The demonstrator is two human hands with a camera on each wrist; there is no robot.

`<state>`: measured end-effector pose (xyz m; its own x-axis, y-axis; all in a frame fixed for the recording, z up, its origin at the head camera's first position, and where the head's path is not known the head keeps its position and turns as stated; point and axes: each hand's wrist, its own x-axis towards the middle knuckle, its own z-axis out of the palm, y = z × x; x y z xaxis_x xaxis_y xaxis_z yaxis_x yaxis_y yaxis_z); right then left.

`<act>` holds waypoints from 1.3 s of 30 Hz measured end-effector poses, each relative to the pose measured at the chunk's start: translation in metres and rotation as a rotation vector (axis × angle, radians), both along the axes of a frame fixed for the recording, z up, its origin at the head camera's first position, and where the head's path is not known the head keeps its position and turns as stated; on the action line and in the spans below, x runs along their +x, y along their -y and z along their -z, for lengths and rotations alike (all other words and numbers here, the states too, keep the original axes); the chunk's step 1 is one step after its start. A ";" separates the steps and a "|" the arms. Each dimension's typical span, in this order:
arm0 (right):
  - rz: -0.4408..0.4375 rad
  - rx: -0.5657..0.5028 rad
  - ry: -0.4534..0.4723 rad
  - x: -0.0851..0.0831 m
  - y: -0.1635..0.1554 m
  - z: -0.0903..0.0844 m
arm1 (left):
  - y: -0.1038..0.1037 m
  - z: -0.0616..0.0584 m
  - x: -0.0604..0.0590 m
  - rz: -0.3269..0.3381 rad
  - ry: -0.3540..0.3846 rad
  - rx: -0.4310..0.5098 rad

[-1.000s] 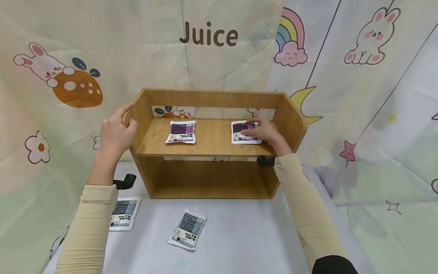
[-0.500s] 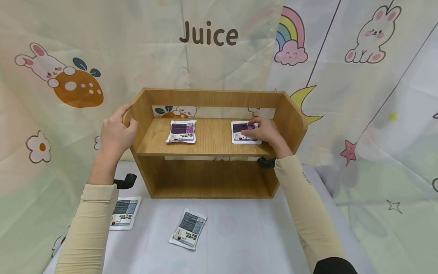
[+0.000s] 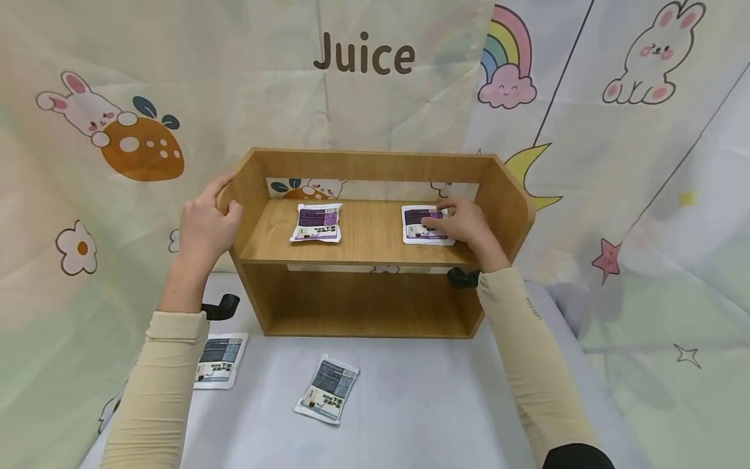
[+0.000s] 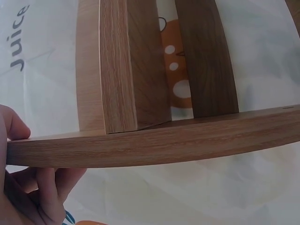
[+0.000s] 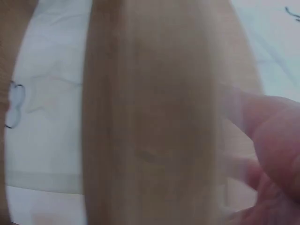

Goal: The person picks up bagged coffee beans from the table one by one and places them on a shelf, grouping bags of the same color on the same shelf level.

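A two-tier wooden shelf [image 3: 369, 257] stands on the white table. My left hand [image 3: 208, 225] grips its left side panel [image 4: 154, 151]; in the left wrist view the thumb lies on one face and the fingers on the other. On the upper tier, a white packet with a purple label [image 3: 417, 234] lies flat at the right. My right hand [image 3: 465, 225] holds its right part, thumb over the label and fingers toward its back edge. In the right wrist view that hand's thumb and fingers are blurred behind the shelf board [image 5: 154, 117], which hides the packet.
Another purple-label packet [image 3: 316, 223] sits on the upper tier's left. Two packets with blue-grey labels lie on the table: one in front of the shelf [image 3: 328, 389], one [image 3: 222, 358] partly hidden by the left sleeve. A printed cloth [image 3: 375, 117] hangs behind.
The head view has shifted slightly, so the whole scene sits a little further right. My left hand keeps its grip; my right thumb has moved very slightly right over the packet.
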<state>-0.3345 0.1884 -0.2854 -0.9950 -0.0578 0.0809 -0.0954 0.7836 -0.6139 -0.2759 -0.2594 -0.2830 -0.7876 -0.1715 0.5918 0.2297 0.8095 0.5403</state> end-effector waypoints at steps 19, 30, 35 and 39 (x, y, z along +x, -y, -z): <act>0.114 -0.176 -0.480 0.103 -0.043 -0.101 | -0.003 -0.002 0.001 0.001 0.003 0.009; 0.217 -0.423 -0.456 0.085 -0.079 -0.066 | -0.001 0.000 0.002 -0.002 0.001 0.007; 0.226 -0.551 -0.369 0.076 -0.083 -0.046 | -0.001 0.000 0.001 -0.006 -0.018 0.007; 0.225 -0.631 -0.316 0.072 -0.085 -0.031 | -0.002 0.001 0.000 0.004 -0.031 0.015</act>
<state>-0.2622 0.2738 -0.2539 -0.9011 0.2974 0.3156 -0.2207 0.3120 -0.9241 -0.2761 -0.2578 -0.2842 -0.7699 -0.1771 0.6131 0.2497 0.8005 0.5448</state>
